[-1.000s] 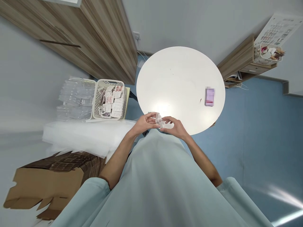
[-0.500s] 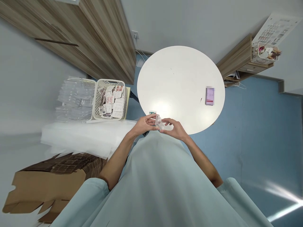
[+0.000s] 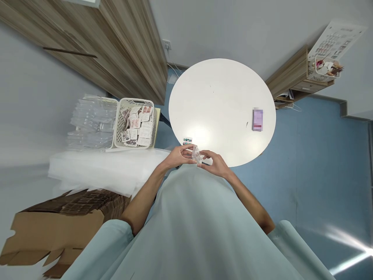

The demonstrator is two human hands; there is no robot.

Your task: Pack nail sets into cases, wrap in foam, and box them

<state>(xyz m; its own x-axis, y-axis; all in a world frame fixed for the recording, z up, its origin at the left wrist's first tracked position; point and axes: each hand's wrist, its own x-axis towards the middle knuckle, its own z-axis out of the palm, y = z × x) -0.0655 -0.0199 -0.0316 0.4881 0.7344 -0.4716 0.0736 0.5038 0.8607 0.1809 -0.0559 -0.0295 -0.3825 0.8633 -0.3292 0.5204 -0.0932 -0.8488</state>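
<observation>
A small clear plastic box (image 3: 196, 154) is held between my two hands at the near edge of the white round table (image 3: 224, 93). My left hand (image 3: 180, 156) grips its left side, thumb below and fingers above. On the other side, my right hand (image 3: 215, 163) pinches the box between thumb and fingers. Whether anything lies inside the box is too small to tell. Just beyond my left fingers, a white card (image 3: 187, 140) with several green and dark round pieces lies on the table, partly hidden by the hand.
A purple box (image 3: 257, 119) lies on the table's right side. Left of the table stand a white basket (image 3: 117, 128) of printed cards and a pile of clear plastic packaging (image 3: 91, 122). White sheeting (image 3: 107, 169) and folded cardboard boxes (image 3: 55, 233) are nearer me.
Both hands and the clear box have shifted slightly toward me, and more of the card with round pieces shows. The box is tilted a little differently. The view has moved slightly.
</observation>
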